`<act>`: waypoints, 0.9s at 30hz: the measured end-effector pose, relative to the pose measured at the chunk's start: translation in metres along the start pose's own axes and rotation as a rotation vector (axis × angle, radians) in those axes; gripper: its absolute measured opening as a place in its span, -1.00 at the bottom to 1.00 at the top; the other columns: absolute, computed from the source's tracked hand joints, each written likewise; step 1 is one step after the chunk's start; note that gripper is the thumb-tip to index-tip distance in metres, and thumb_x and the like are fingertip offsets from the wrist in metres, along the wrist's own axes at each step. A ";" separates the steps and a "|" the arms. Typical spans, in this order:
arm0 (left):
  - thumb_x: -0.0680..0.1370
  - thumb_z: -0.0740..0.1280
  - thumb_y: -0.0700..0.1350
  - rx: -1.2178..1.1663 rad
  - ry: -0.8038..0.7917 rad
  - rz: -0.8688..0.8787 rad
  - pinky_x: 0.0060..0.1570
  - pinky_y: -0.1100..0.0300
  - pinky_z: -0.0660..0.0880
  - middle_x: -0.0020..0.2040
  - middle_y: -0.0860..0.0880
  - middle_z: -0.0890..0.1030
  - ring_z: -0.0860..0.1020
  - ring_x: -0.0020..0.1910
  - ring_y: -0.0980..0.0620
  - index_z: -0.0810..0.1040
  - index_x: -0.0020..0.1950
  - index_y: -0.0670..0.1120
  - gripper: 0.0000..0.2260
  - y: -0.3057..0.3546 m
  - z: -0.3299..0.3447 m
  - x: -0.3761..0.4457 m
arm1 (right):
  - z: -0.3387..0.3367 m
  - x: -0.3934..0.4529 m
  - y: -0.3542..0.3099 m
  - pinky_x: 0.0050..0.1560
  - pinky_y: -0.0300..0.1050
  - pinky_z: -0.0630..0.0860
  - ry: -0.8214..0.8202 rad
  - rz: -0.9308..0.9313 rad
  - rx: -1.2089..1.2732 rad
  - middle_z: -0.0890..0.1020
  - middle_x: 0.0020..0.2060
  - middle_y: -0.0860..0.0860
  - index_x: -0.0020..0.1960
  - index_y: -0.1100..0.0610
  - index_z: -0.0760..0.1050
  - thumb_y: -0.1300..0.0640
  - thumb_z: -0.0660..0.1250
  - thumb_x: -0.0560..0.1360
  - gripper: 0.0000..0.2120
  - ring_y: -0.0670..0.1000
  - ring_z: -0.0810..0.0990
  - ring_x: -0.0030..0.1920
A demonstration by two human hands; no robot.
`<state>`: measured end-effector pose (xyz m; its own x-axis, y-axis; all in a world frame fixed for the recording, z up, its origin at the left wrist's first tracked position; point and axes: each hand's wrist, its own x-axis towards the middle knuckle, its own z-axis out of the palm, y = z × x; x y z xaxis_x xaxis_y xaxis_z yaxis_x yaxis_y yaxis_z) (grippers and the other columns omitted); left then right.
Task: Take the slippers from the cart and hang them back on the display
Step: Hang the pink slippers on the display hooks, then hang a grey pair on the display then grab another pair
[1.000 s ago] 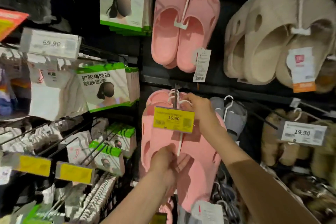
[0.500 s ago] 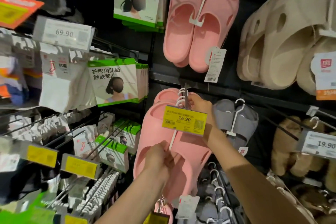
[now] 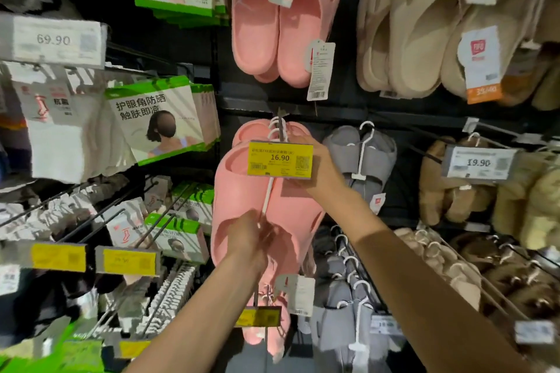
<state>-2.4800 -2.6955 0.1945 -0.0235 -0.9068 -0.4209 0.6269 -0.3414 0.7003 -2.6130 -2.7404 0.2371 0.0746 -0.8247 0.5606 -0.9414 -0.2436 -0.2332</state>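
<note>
Left hand (image 3: 251, 239) grips the lower part of the pink slippers (image 3: 288, 215) (by the white hanger stem), holding them up against the display. Just above it, the right hand (image 3: 318, 160) holds the yellow price tag (image 3: 280, 159) at the peg, fingers curled behind it.

Setting: retail shop, footwear and accessories aisle. Dark display wall fitted with metal pegs (image 3: 281, 127) — goods hang in rows. Pink slippers (image 3: 285, 18), beige slippers (image 3: 424, 39) and grey slippers (image 3: 360, 154) hang on white plastic hangers with barcode tags. Price labels at peg ends — yellow label (image 3: 280, 159) reads 16.90, others 69.90 (image 3: 53, 39) and 19.90 (image 3: 478, 162). Boxed face masks (image 3: 157, 121) at left.
</note>
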 end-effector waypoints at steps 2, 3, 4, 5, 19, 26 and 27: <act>0.54 0.10 -0.35 0.109 -0.037 0.002 -0.30 0.16 0.39 -0.32 -0.10 0.42 0.42 -0.35 0.00 0.42 -0.33 -0.15 -0.72 -0.003 -0.006 -0.020 | -0.011 -0.011 0.001 0.10 0.02 0.51 0.011 0.096 0.050 0.55 0.10 0.12 0.19 0.18 0.49 0.26 0.36 0.43 -0.67 0.16 0.55 0.09; 0.56 0.11 -0.33 0.168 -0.064 0.021 -0.25 0.15 0.38 -0.33 -0.09 0.48 0.43 -0.30 0.00 0.48 -0.33 -0.11 -0.68 -0.006 -0.009 -0.030 | -0.022 -0.027 0.000 0.11 0.08 0.48 -0.009 0.149 0.010 0.52 0.14 0.17 0.23 0.21 0.46 0.26 0.30 0.47 -0.67 0.21 0.52 0.13; 0.57 0.12 -0.32 0.240 -0.105 0.039 -0.23 0.14 0.39 -0.33 -0.07 0.52 0.45 -0.27 0.00 0.53 -0.33 -0.09 -0.66 -0.010 -0.011 -0.040 | -0.034 -0.043 0.001 0.11 0.09 0.47 -0.027 0.186 -0.035 0.51 0.15 0.19 0.23 0.22 0.44 0.23 0.24 0.51 -0.70 0.23 0.51 0.14; 0.57 0.14 -0.30 0.323 -0.161 0.058 -0.22 0.14 0.41 -0.28 -0.06 0.55 0.47 -0.23 0.00 0.57 -0.25 -0.09 -0.70 -0.016 -0.011 -0.048 | -0.044 -0.060 0.002 0.08 0.06 0.47 -0.039 0.198 -0.090 0.53 0.13 0.19 0.21 0.22 0.45 0.17 0.20 0.54 -0.73 0.23 0.51 0.13; 0.57 0.18 0.00 1.456 -0.919 1.177 -0.17 0.21 0.38 -0.08 0.12 0.56 0.54 -0.06 0.04 0.56 -0.03 0.04 -0.83 -0.177 0.112 -0.262 | -0.283 -0.370 0.039 -0.38 -0.09 0.49 0.300 0.667 -0.555 0.67 -0.32 0.06 -0.15 0.04 0.59 -0.04 0.20 0.50 -0.76 0.17 0.63 -0.29; 0.55 0.23 -0.01 1.281 -1.327 1.186 -0.26 0.15 0.35 -0.20 0.05 0.57 0.51 -0.16 -0.01 0.56 -0.13 0.00 -0.84 -0.321 0.163 -0.374 | -0.369 -0.537 0.056 -0.57 -0.11 0.46 0.587 0.930 -0.843 0.59 -0.51 0.01 -0.35 0.11 0.49 0.01 0.32 0.42 -0.77 0.11 0.56 -0.52; 0.54 0.25 -0.02 1.266 -1.398 1.160 -0.24 0.13 0.40 -0.18 0.02 0.60 0.55 -0.15 -0.04 0.56 -0.13 -0.02 -0.85 -0.341 0.172 -0.387 | -0.378 -0.556 0.059 -0.54 -0.12 0.45 0.605 0.972 -0.862 0.61 -0.49 0.00 -0.34 0.11 0.50 0.01 0.31 0.42 -0.77 0.10 0.58 -0.50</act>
<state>-2.8185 -2.2704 0.2174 -0.8640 -0.1194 0.4892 0.1034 0.9087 0.4044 -2.8344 -2.1033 0.2120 -0.6464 -0.0880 0.7579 -0.4548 0.8420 -0.2901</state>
